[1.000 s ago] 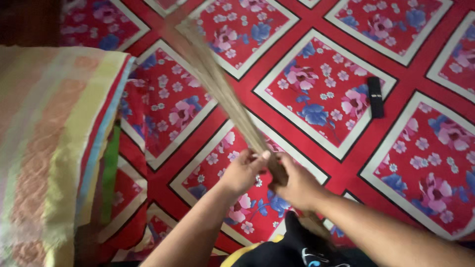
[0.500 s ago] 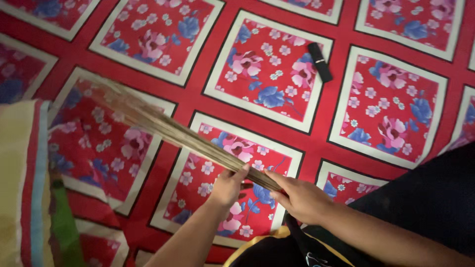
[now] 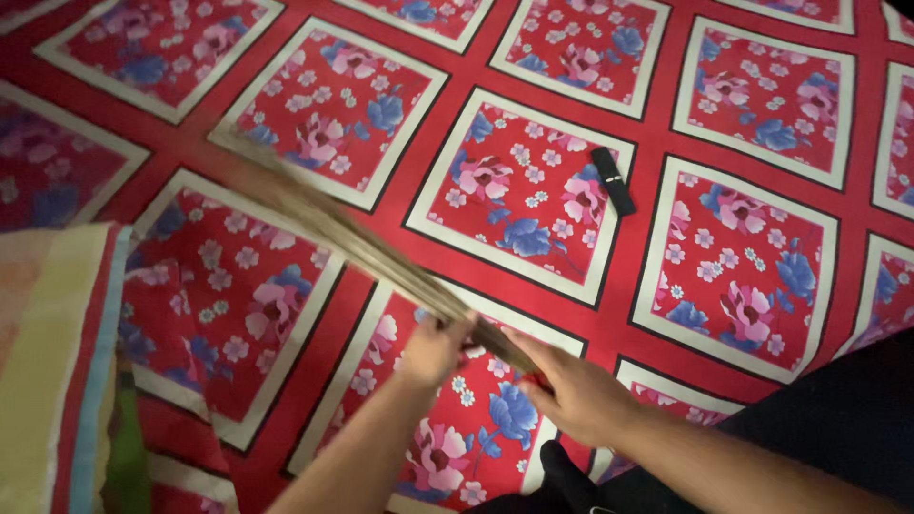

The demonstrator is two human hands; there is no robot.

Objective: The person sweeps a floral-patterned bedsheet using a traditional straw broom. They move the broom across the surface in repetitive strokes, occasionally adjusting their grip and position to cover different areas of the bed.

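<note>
- Broom (image 3: 362,249) of thin sticks slants far-left over the red floral bedsheet (image 3: 743,247).
- Left hand (image 3: 433,350) and right hand (image 3: 576,395) each grip its handle end.
- Black remote (image 3: 613,180) lies far right.

Straw broom (image 3: 352,243): tan, slanted low, bristles blurred.

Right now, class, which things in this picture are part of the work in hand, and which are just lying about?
In use:
- stick broom, its blurred bristles over the sheet
- left hand and right hand, both gripping its handle end
- red floral bedsheet

Lying about:
- small black device on the sheet
- striped folded cloth at the left edge
</note>
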